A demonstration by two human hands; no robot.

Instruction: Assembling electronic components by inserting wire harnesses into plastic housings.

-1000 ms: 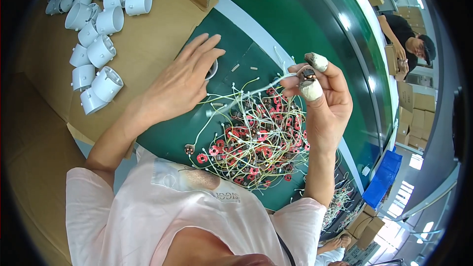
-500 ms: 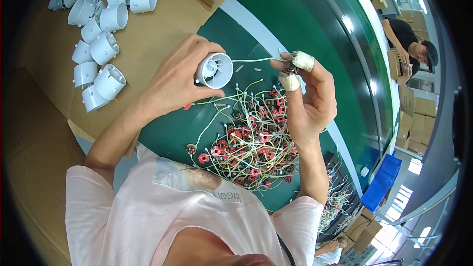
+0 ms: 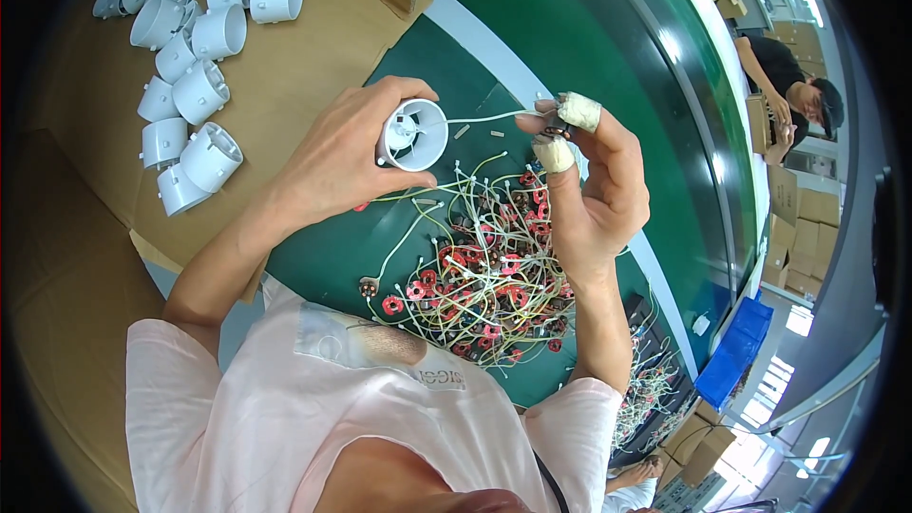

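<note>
Hands (image 3: 337, 154) (image 3: 600, 188) apart: left around white cup (image 3: 433, 151), right probably round dark coil (image 3: 555, 132)

head view | left fisheye | faces down | close above green worktable (image 3: 313, 261)

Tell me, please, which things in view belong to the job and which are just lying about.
Seemingly in the job:
white housing in the left hand
dark wound part in the right hand
heap of wired parts
other white housings

Apparently lying about:
blue bin
stacked boxes at right
</note>
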